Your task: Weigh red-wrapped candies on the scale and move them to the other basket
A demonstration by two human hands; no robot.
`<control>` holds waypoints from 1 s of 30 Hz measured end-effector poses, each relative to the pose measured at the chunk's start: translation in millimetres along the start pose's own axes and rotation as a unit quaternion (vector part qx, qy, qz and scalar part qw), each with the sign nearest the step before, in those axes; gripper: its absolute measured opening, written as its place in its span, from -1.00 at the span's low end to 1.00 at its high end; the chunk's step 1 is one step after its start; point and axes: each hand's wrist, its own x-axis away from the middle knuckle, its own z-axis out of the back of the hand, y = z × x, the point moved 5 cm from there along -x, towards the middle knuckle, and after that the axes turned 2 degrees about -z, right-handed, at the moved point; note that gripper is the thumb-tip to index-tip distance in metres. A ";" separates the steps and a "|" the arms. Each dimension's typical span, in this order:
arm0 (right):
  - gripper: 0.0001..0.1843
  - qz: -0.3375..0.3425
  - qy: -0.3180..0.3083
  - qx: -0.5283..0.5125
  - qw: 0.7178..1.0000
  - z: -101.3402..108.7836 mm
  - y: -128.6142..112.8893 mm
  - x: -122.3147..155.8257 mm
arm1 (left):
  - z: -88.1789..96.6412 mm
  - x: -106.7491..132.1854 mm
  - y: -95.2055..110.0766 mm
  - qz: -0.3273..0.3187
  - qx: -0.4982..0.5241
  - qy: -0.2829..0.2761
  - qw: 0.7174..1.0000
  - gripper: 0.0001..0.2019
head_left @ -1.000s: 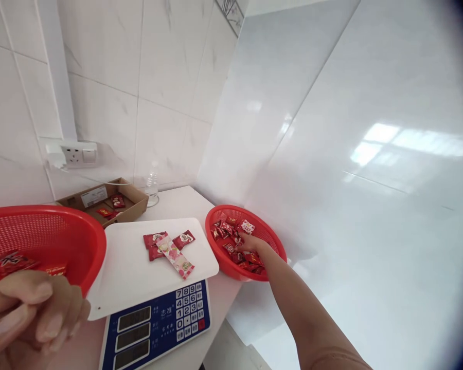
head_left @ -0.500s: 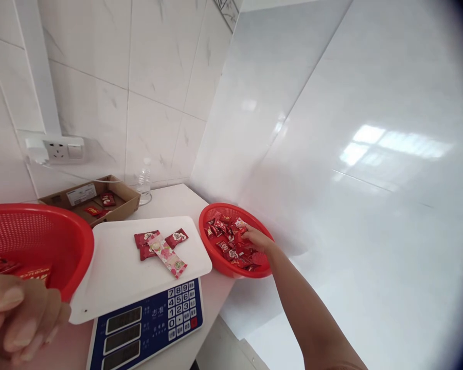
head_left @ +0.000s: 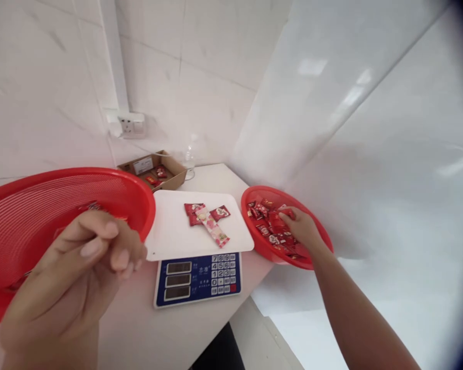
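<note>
My right hand [head_left: 300,227] is at the right red basket [head_left: 250,234], its fingers closed on a red candy packet [head_left: 286,213] over several other wrapped candies. In the left foreground my left hand [head_left: 87,262] hangs in front of the large left red basket [head_left: 100,180]; its fingers are curled in and nothing shows in them. Between the baskets is a scale with a white pan [head_left: 173,226]. On the pan a long pink packet [head_left: 213,226] lies across small red packets, with another red packet [head_left: 219,213] beside it.
An open cardboard box [head_left: 173,177] with a few red packets stands behind the scale. A clear plastic bottle [head_left: 190,154] is next to it by the tiled wall. The blue keypad panel [head_left: 198,280] faces the front. A socket [head_left: 133,126] is on the wall.
The view has swung left, so everything sits farther right. My left hand has come up into fuller view. In the right basket, my right hand has lifted slightly with a red packet.
</note>
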 end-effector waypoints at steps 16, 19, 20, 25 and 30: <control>-0.68 0.022 0.051 0.095 0.994 -1.7 -17.9 23.0 | -12.1 -4.3 5.3 -0.023 -0.015 -0.057 0.998 -0.91; -0.66 0.039 0.065 0.062 0.995 -9.8 -30.8 28.0 | -12.1 -5.0 4.5 -0.014 -0.015 -0.050 0.999 -0.90; -0.65 0.055 0.061 0.050 0.995 -15.9 -36.9 30.4 | -11.3 -4.8 3.8 -0.009 -0.015 -0.044 0.999 -0.90; -0.50 0.096 -0.065 -0.056 0.992 -72.7 -65.5 41.5 | -5.1 -1.6 -0.7 0.009 -0.019 -0.015 1.000 -0.92; -0.33 0.133 -0.134 -0.049 0.981 -106.8 -78.7 46.5 | -5.3 -0.9 -3.1 0.016 -0.013 -0.023 1.000 -0.91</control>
